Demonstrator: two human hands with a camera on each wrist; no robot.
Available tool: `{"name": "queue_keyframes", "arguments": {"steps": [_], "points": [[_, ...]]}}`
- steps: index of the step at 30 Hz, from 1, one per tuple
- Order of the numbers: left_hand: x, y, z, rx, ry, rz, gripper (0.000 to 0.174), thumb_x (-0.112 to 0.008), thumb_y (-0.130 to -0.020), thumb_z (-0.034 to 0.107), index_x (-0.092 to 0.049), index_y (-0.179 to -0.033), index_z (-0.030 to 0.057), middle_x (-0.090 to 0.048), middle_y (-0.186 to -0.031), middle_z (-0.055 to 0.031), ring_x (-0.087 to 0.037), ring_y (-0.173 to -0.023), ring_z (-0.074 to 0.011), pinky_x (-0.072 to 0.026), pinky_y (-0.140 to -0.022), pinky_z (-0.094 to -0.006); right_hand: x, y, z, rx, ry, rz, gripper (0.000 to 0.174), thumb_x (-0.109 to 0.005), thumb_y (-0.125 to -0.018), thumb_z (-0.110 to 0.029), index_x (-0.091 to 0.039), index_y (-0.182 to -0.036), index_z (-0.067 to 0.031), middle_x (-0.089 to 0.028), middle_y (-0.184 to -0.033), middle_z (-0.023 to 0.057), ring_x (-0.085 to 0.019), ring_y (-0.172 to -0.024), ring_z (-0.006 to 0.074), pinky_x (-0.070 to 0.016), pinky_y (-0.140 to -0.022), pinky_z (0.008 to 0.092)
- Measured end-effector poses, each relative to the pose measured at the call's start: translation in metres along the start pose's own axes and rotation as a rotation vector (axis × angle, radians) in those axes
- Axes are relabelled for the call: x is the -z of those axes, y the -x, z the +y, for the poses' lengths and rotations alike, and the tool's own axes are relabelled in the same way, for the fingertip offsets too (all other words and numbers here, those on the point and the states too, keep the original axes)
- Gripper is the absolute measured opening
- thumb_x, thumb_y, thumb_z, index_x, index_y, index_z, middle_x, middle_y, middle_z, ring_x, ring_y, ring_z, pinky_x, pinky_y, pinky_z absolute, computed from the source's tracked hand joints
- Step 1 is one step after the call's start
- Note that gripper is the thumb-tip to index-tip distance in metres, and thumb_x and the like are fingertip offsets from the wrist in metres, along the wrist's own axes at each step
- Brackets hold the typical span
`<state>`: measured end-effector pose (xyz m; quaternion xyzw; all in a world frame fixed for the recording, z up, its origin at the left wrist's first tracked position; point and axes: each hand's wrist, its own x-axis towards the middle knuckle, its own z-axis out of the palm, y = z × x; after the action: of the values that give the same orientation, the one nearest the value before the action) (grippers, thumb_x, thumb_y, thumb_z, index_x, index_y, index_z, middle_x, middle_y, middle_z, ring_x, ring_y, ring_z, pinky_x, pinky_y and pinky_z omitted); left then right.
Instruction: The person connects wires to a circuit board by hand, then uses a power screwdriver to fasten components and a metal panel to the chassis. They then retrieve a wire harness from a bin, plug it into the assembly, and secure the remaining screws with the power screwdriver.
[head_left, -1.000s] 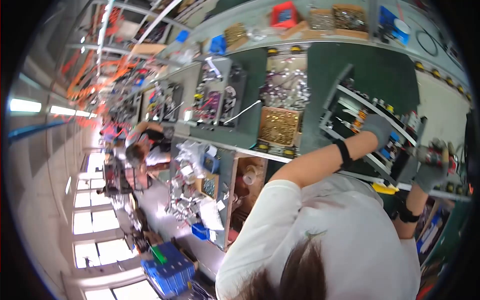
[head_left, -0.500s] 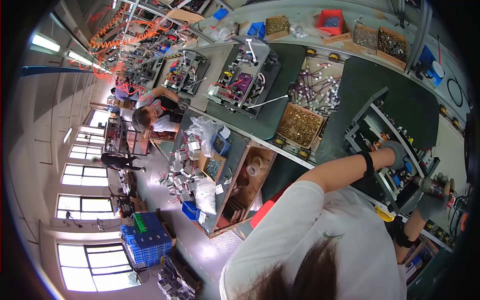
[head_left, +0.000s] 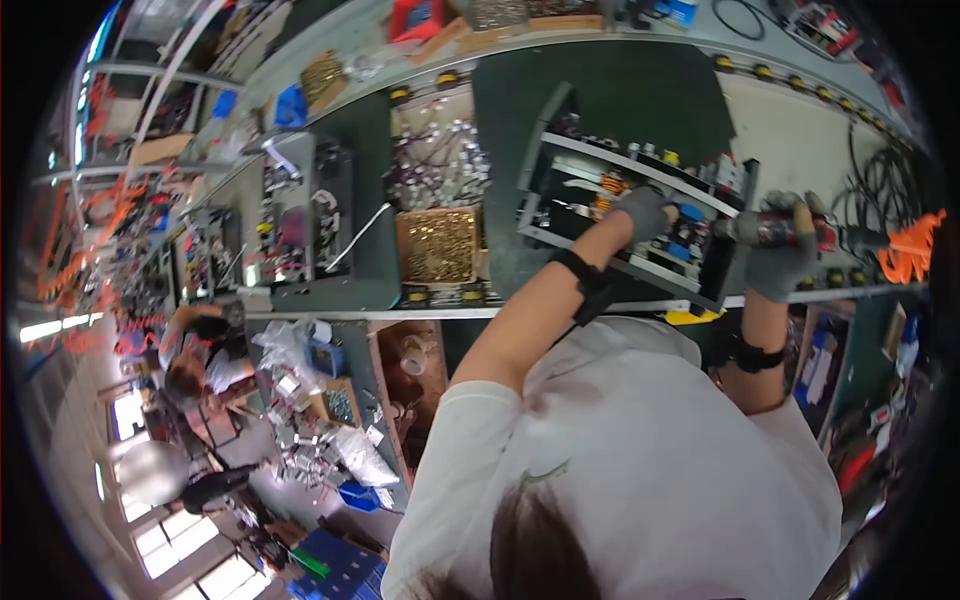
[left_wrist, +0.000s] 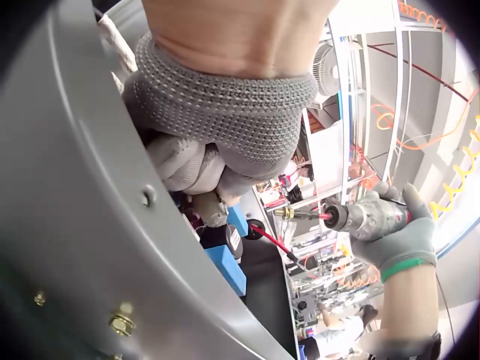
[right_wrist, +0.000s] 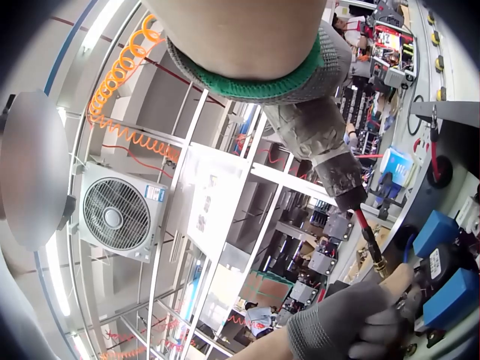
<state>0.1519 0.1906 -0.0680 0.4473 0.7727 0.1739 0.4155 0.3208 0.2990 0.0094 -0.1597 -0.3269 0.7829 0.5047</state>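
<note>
Evidently Braced From Within: One Gloved Hand Inside a Metal Frame, One Round a Driver

A person in a white shirt (head_left: 640,440) leans over a green-topped workbench (head_left: 620,85). A long, open frame of grey metal (head_left: 625,169) lies slantwise on it, packed with small components, probably set close so both arms reach in easily.

The left hand (head_left: 645,212), in a grey knitted glove, is inside the frame, beside two bright-blue rectangular blocks (left_wrist: 227,268). Its fingers bend down among the parts; whether they pinch one cannot be told. A bare fingertip shows past the glove, presumably for finer touch.

The right hand (head_left: 783,265), in a grey glove with a green cuff, wraps firmly round a cylindrical power driver bound in worn silvery tape (right_wrist: 315,142), the wrapping perhaps there for grip. The driver's red shaft with a brass-coloured tip (right_wrist: 369,240) points towards the left fingers, near but apart, an angle that seems chosen for aim.

Left of the frame, a cardboard box (head_left: 481,265) holds gold-coloured fittings (head_left: 437,245), likely kept within reach.
</note>
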Motion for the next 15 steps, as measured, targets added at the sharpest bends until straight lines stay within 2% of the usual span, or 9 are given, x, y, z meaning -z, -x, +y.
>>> {"name": "queue_keyframes", "arguments": {"steps": [1,2,3,5,6,8,15], "points": [[-0.006,-0.006,-0.007,0.025,0.074,-0.003,0.038,-0.051,-0.081,0.038,-0.067,-0.095,0.0063,-0.064,-0.097,-0.0198,-0.061,-0.092,-0.0347,-0.0469,-0.083,-0.0414,-0.01,0.003,0.004,0.108,0.079,0.025,0.026,-0.052,-0.082,-0.008,-0.05,-0.107,-0.0033,-0.06,-0.085,0.0122,-0.058,-0.082,0.0253,-0.0465,-0.076,0.0376],[-0.017,-0.01,-0.02,-0.053,0.173,0.074,0.035,-0.055,-0.083,0.037,-0.068,-0.092,0.0055,-0.065,-0.083,-0.0197,-0.063,-0.077,-0.0311,-0.0481,-0.072,-0.0393,-0.017,0.006,0.007,0.081,0.071,0.091,0.027,-0.052,-0.082,-0.008,-0.049,-0.109,-0.0041,-0.058,-0.083,0.0119,-0.057,-0.082,0.0254,-0.046,-0.076,0.038],[-0.009,-0.004,-0.011,0.013,0.182,0.064,0.031,-0.057,-0.083,0.03,-0.068,-0.093,0.003,-0.065,-0.079,-0.019,-0.063,-0.072,-0.0287,-0.0479,-0.069,-0.0378,-0.016,0.006,0.011,0.117,0.093,0.055,0.027,-0.052,-0.082,-0.008,-0.049,-0.108,-0.0042,-0.058,-0.083,0.0118,-0.056,-0.082,0.0253,-0.0458,-0.076,0.0382],[-0.01,-0.007,-0.017,-0.019,0.188,0.078,0.031,-0.056,-0.084,0.026,-0.065,-0.094,-0.0011,-0.064,-0.072,-0.0174,-0.061,-0.062,-0.0247,-0.0479,-0.06,-0.0337,-0.021,0.005,0.016,0.175,0.117,0.024,0.027,-0.053,-0.079,-0.004,-0.049,-0.106,-0.0022,-0.058,-0.079,0.0121,-0.057,-0.077,0.0238,-0.047,-0.073,0.0376],[-0.007,-0.006,-0.016,-0.027,0.165,0.07,0.029,-0.056,-0.084,0.024,-0.066,-0.093,-0.0012,-0.064,-0.072,-0.0161,-0.061,-0.061,-0.0212,-0.0476,-0.058,-0.0325,-0.026,0.006,0.019,0.2,0.119,0.04,0.028,-0.055,-0.076,0.0,-0.049,-0.104,-0.0001,-0.058,-0.076,0.0124,-0.058,-0.071,0.0225,-0.0484,-0.069,0.0369],[-0.004,-0.002,-0.012,0.07,0.286,-0.025,0.037,-0.054,-0.086,0.033,-0.066,-0.094,-0.0011,-0.065,-0.087,-0.021,-0.063,-0.08,-0.0333,-0.0476,-0.075,-0.0375,-0.029,0.008,0.022,0.217,0.14,0.031,0.027,-0.056,-0.076,0.0,-0.049,-0.102,0.0001,-0.059,-0.076,0.0119,-0.058,-0.07,0.0218,-0.0484,-0.069,0.0364],[-0.007,-0.002,-0.016,0.042,0.296,0.037,0.038,-0.055,-0.085,0.034,-0.066,-0.089,-0.0016,-0.065,-0.082,-0.0197,-0.062,-0.076,-0.0318,-0.0476,-0.071,-0.037,-0.031,0.013,0.036,0.162,0.197,0.018,0.026,-0.056,-0.074,0.002,-0.05,-0.1,-0.0005,-0.059,-0.078,0.0109,-0.059,-0.072,0.0211,-0.0495,-0.073,0.0362]]}}
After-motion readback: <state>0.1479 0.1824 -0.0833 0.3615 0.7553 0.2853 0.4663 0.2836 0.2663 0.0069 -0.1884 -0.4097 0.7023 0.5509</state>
